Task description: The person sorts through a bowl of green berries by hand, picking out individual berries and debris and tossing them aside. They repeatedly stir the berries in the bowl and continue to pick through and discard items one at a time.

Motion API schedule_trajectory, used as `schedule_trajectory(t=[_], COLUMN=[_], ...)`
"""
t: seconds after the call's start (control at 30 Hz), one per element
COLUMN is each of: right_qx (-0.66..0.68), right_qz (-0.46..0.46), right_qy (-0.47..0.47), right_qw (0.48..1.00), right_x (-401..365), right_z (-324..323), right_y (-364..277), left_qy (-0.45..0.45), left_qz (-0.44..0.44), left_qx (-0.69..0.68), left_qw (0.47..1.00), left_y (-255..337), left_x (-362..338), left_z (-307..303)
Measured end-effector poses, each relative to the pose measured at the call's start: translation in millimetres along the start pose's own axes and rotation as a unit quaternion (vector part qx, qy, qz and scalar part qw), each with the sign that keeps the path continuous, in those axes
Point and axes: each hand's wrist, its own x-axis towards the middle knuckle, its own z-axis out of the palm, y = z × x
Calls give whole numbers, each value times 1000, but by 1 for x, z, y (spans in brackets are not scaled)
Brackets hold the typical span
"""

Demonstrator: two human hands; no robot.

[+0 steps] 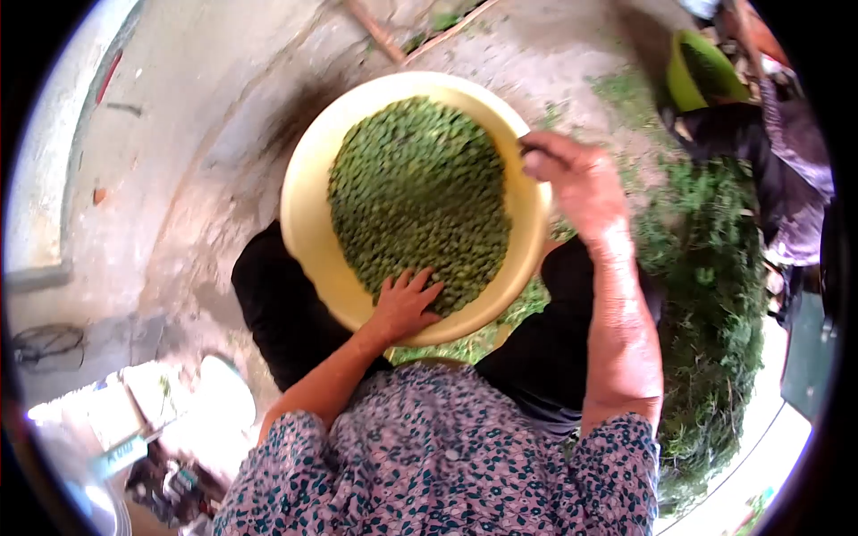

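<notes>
Outdoors, pale dusty ground [214,107] fills the view from 9 to 12 o'clock, with a thin stick [375,31] lying across it near 12. A yellow basin [308,223] sits at the middle of the picture, resting on the person's lap over black trousers [277,313]. It holds a green heap [420,196] of small plant pieces packed close together; whether they are pods or leaves I cannot tell. The left hand [407,304] lies at the basin's 6 o'clock edge, flat and open with fingers spread on the near side of the heap. The right hand [576,179] is at the basin's 3 o'clock edge, its fingers curled down and closed over the rim. A mass of cut green plants [706,295] is piled on the ground from 3 to 5 o'clock, just beside the person's right forearm. A green bowl [702,71] stands at 1 o'clock, well apart from the basin, with purple cloth [800,170] below it at 2 o'clock.
</notes>
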Motion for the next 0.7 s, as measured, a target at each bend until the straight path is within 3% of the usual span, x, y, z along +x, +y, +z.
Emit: schedule_trajectory(t=[0.07, 0.1, 0.13, 0.2, 0.27, 0.33, 0.37, 0.43, 0.47, 0.5, 0.53, 0.57, 0.63, 0.7], right_qx=[-127, -116, -156, -240, -368, -347, -394, -423, -406, -537, -511, -489, -401, -404], right_qz=[-117, -69, -101, -21, -40, 6, -76, -14, -75, -182, -159, -44, -71, -99], right_qy=[6, 10, 20, 6, 22, -31, -48, -92, -70, -130, -97, -200, -172, -140], right_qw=[985, 991, 982, 971, 929, 937, 915, 901, 908, 813, 839, 848, 897, 898], right_x=[-1, -1, 1, 4, 3, -15, -16, -36, -51, -55, -75, -84, -108, -117], right_z=[-7, -7, -7, 0, 15, 37, 44, 80, 95, 113, 127, 137, 160, 166], right_y=[12, 21, 34, 52, 78, 69, 101, 104, 113, 156, 141, 126, 145, 144], left_qy=[26, 35, 46, 27, 46, 50, 59, 73, 84, 105, 115, 109, 131, 143], left_qz=[10, -7, 12, -17, 1, -8, -7, 7, 7, 14, 17, 18, 29, 24], left_qx=[-6, -18, -15, -39, -47, -54, -54, -47, -34, -30, -35, -42, -18, -34], left_qw=[1000, 999, 999, 999, 998, 997, 997, 996, 996, 994, 993, 993, 991, 989], left_y=[8, 11, 13, 14, 14, 13, 18, 10, 8, 6, 7, 7, 5, 2], left_x=[3, 3, 3, 0, -4, -6, -6, -7, -6, -6, -5, -6, -3, -1], left_z=[8, 11, 10, 8, 6, 6, 8, 14, 16, 18, 17, 15, 25, 30])
